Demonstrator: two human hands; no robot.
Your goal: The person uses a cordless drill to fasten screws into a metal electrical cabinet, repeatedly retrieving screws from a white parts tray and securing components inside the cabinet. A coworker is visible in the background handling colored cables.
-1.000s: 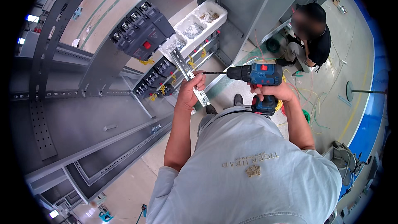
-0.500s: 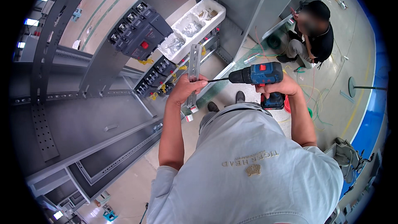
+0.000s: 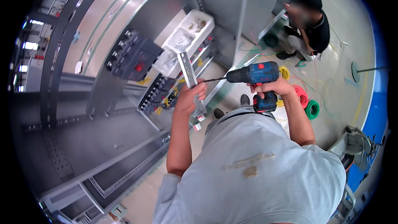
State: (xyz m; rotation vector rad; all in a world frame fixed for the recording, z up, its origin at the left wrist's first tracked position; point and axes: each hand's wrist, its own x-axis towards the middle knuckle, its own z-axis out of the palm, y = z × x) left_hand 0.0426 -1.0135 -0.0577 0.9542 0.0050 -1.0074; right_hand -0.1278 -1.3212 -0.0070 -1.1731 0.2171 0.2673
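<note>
Pinched in my left hand point(image 3: 186, 101) is a short slotted metal rail point(image 3: 187, 69), its upper end leaning to the left and its lower end reaching below my fingers. My right hand point(image 3: 277, 88) grips a blue and black cordless drill point(image 3: 263, 72) by its handle, one finger at the trigger. The drill lies level, pointing left. Its long thin bit point(image 3: 215, 79) reaches my left fingertips beside the rail. Whether the bit's tip touches the rail is hidden by my fingers.
A white foam tray point(image 3: 206, 28) of small hardware and a dark circuit breaker point(image 3: 133, 54) sit by the grey metal cabinet frame point(image 3: 52, 58) on the left. On the right a person point(image 3: 319, 33) crouches beyond red point(image 3: 301, 96) and green point(image 3: 312, 108) wire coils.
The rail has tipped from nearly upright to leaning left at its top. My left hand has turned with it. The drill remains in my right hand, and the whole view has shifted slightly.
</note>
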